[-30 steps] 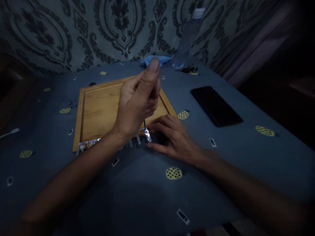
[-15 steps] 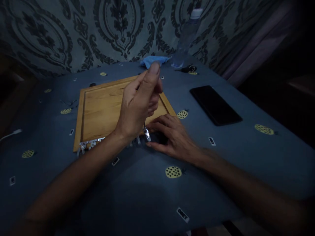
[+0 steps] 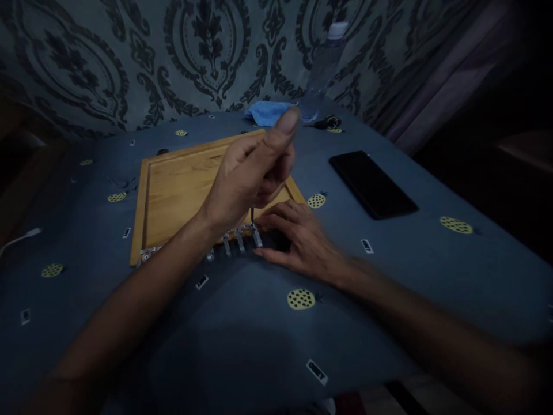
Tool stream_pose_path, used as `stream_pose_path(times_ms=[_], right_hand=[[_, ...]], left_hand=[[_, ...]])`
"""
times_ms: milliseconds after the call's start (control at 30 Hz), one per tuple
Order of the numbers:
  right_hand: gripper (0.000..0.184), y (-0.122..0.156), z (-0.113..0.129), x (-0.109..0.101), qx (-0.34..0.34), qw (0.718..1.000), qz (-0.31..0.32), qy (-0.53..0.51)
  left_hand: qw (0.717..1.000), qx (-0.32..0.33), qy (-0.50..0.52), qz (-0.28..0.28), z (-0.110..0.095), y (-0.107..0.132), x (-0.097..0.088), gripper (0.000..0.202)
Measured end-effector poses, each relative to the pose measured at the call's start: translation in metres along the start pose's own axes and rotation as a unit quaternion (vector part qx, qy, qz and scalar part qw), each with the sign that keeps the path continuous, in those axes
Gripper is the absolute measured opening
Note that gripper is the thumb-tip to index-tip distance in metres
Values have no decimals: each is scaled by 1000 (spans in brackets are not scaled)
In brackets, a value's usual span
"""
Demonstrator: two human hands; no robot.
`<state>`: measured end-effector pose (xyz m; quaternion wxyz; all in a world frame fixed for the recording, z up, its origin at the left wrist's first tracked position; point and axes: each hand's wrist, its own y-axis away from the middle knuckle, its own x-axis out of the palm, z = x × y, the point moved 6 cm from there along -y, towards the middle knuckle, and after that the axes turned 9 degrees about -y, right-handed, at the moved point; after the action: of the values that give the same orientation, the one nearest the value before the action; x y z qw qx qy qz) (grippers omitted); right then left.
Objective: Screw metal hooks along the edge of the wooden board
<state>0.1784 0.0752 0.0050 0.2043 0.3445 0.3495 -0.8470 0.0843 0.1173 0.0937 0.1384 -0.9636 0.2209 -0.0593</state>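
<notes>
My left hand (image 3: 254,167) is closed in a fist with the thumb on top, above the near edge of a wooden panel (image 3: 181,190) with a raised frame. From below the fist comes the thin metal shaft of a screwdriver (image 3: 252,215); its handle is hidden in my fingers. The shaft stands nearly upright, its lower end at a small silver metal bracket (image 3: 257,236) on the panel's near edge. My right hand (image 3: 300,236) lies at the panel's near right corner, fingertips and thumb closed about that bracket. More metal brackets (image 3: 228,244) line the edge, partly behind my left forearm.
A black phone (image 3: 374,184) lies on the right of the blue patterned cloth (image 3: 207,346). Behind the panel are a blue cloth (image 3: 265,113), a clear bottle (image 3: 322,75) and a dark coiled cable (image 3: 327,122). A white cable end (image 3: 32,233) lies far left.
My left fist has tilted and turned to the right, and more of the screwdriver shaft shows. My right hand keeps its place at the bracket. The view has shifted slightly.
</notes>
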Motion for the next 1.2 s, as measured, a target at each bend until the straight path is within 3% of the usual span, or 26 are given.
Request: stream_pose_path(times_ms=[100,200,400,1033,1200], right_hand=[[41,0,1,0,2,1000,4,-2],[42,1,1,0,-2,1000,4,-1],[42,1,-1,1,-5,1000,3,-2],[43,1,-1,1,-11,1000,-1,-4],[42,1,-1,0,-7,1000,0,2]], left_hand=[[997,31,-9,-77,-19,5,-6,56],[993,33,-30,-106,-32,9,-5,55],[994,-33,-25,-105,-15,10,-2,55],[992,-25,-10,-124,3,9,-1,57],[997,-20,0,-75,6,5,0,59]])
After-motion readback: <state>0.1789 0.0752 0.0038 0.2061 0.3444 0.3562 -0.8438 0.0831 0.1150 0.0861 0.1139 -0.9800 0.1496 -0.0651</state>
